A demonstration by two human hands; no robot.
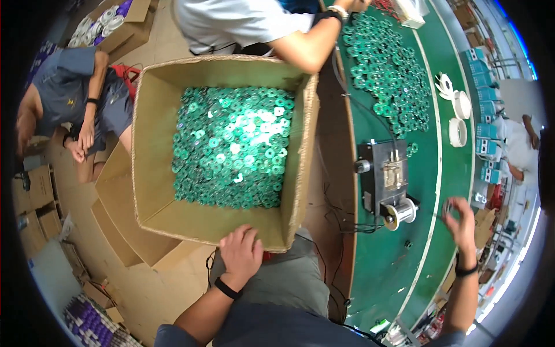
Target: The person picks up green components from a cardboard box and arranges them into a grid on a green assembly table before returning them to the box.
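A tall open cardboard box (225, 220) stands before me, with a thick layer of green ring-shaped circuit boards (225, 139) at its bottom. The fingers of my left hand (240, 254) are hooked over its near rim. My right hand (461, 222) is raised over the right side of the green-topped bench (376, 266). Its thumb and fingers are pinched around a small dark thing, too blurred to name. Left of that hand, on the bench, sit a black machine (383, 176) with a metal fixture on top and a spool of silvery wire (400, 213).
A large pile of green ring boards (387, 69) covers the bench's far end. White plastic rings (457, 132) lie near its right edge. Black cables (341, 222) hang beside the bench. One co-worker (243, 26) leans in beyond the box; another (75, 104) sits at left by cartons (130, 220).
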